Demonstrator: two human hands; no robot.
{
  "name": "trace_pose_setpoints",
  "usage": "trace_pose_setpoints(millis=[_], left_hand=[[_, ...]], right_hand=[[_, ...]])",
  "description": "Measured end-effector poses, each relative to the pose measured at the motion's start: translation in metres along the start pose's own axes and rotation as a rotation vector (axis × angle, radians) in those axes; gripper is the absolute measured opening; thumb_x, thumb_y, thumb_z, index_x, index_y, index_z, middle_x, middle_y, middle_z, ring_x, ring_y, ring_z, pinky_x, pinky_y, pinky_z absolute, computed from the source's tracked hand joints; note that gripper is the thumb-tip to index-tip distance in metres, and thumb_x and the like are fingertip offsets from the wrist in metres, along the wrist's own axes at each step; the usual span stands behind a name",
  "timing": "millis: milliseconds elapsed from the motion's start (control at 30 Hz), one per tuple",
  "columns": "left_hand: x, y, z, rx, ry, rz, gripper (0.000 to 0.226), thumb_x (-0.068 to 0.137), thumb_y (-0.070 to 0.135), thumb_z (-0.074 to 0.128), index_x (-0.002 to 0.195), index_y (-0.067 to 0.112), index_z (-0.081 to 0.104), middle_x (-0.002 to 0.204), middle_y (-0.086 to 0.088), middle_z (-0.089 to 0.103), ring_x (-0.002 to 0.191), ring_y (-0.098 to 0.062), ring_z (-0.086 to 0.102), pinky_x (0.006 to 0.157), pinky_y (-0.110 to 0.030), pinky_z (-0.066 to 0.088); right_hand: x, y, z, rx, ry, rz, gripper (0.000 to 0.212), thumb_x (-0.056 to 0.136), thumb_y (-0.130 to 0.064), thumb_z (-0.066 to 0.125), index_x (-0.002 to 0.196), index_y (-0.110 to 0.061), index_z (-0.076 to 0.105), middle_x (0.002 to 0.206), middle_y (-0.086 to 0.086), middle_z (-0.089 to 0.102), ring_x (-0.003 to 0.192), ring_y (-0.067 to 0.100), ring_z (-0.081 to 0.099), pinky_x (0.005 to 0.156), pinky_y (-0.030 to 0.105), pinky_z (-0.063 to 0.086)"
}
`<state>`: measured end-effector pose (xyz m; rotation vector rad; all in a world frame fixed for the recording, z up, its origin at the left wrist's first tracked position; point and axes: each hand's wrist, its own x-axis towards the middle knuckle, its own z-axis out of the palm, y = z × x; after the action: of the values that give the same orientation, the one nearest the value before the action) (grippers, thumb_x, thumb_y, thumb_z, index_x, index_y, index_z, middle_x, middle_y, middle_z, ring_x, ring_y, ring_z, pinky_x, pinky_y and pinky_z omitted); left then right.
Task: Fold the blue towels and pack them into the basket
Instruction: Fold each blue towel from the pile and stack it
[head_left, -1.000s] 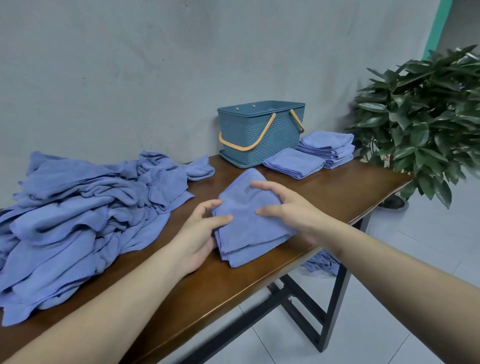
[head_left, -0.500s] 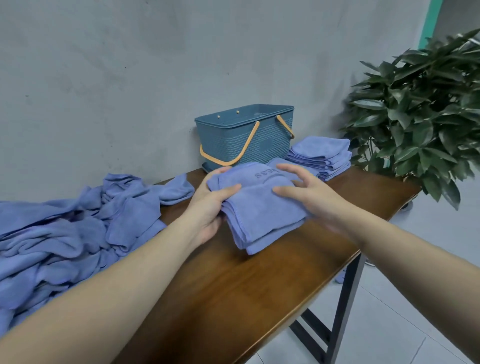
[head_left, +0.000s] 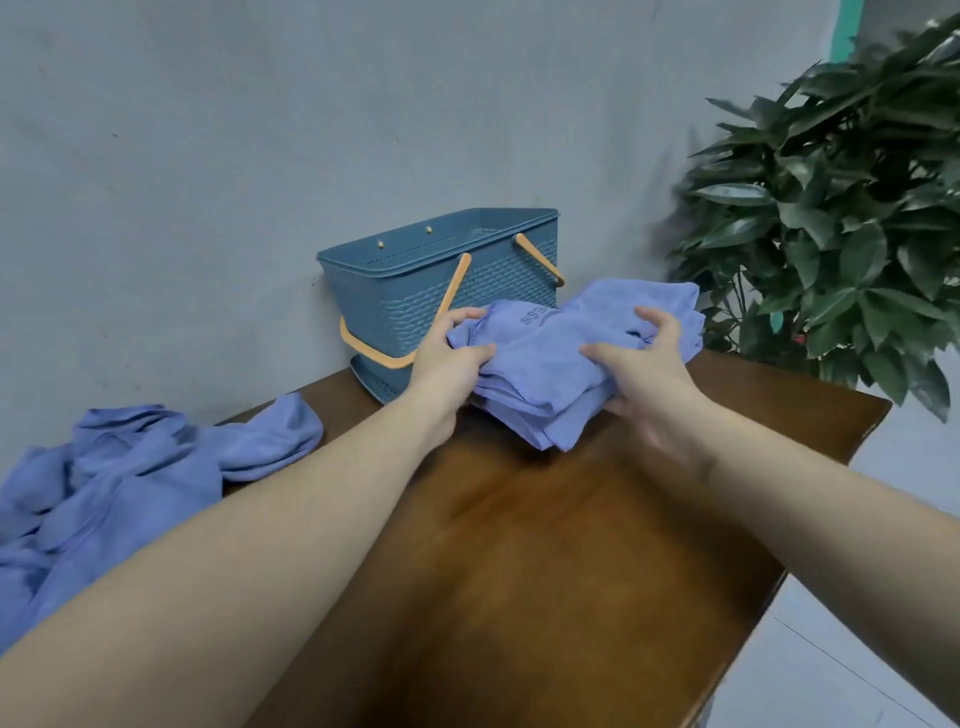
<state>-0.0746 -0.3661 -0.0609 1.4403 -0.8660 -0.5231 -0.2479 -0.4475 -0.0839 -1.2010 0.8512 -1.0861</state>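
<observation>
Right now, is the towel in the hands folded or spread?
Folded: the towel shows stacked layered edges, gripped by left hand and right hand.

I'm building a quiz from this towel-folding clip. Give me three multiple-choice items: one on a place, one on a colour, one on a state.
1. Where is the basket?
A. On the floor
B. On the table, by the wall
C. Under the plant

2. What colour are the basket handles?
A. Orange
B. White
C. Black

3. What are the hands doing?
A. Resting flat on the table
B. Both gripping a folded towel
C. Lifting the basket

Answers: 1 B, it stands on the table against the wall. 2 A, they are orange. 3 B, the left hand and right hand hold the folded towel.
</observation>
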Motion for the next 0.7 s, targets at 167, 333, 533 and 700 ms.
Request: trace_pose_setpoints(millis=[167, 333, 533, 700], left_hand=[[0.027, -0.023, 0.010, 0.355, 0.071, 0.149, 0.029, 0.085, -0.008, 0.059, 0.101, 0.016, 0.060, 0.087, 0.017, 0.049, 0.070, -0.003, 0.046, 0.053, -0.004, 0.037], [0.038, -0.056, 0.013, 0.433, 0.074, 0.066, 0.022, 0.087, -0.001, 0.060, 0.099, 0.018, 0.060, 0.081, 0.005, 0.054, 0.058, -0.009, 0.044, 0.045, -0.011, 0.034], [0.046, -0.058, 0.009, 0.532, 0.107, 0.301, 0.030, 0.084, 0.001, 0.061, 0.089, 0.030, 0.062, 0.099, -0.006, 0.061, 0.086, -0.018, 0.057, 0.073, -0.022, 0.042], [0.043, -0.070, 0.010, 0.748, 0.000, 0.290, 0.025, 0.090, 0.000, 0.055, 0.098, 0.019, 0.070, 0.114, -0.007, 0.049, 0.081, -0.004, 0.050, 0.080, -0.004, 0.034]], right_hand=[[0.040, 0.011, 0.008, -0.559, 0.004, -0.384, 0.039, 0.087, -0.021, 0.066, 0.112, -0.029, 0.038, 0.114, 0.001, 0.046, 0.096, 0.021, 0.054, 0.080, 0.034, 0.044], [0.050, 0.046, -0.006, -0.686, -0.055, -0.480, 0.039, 0.086, -0.016, 0.065, 0.121, -0.026, 0.051, 0.129, -0.005, 0.046, 0.101, 0.003, 0.044, 0.092, 0.039, 0.045], [0.055, 0.053, -0.008, -0.775, -0.107, -0.662, 0.029, 0.088, -0.001, 0.051, 0.098, -0.021, 0.069, 0.122, -0.012, 0.058, 0.109, 0.015, 0.056, 0.086, 0.030, 0.044], [0.053, 0.055, -0.014, -1.075, 0.041, -0.654, 0.023, 0.092, -0.032, 0.053, 0.107, -0.033, 0.070, 0.122, -0.014, 0.064, 0.099, 0.028, 0.051, 0.089, 0.044, 0.046]])
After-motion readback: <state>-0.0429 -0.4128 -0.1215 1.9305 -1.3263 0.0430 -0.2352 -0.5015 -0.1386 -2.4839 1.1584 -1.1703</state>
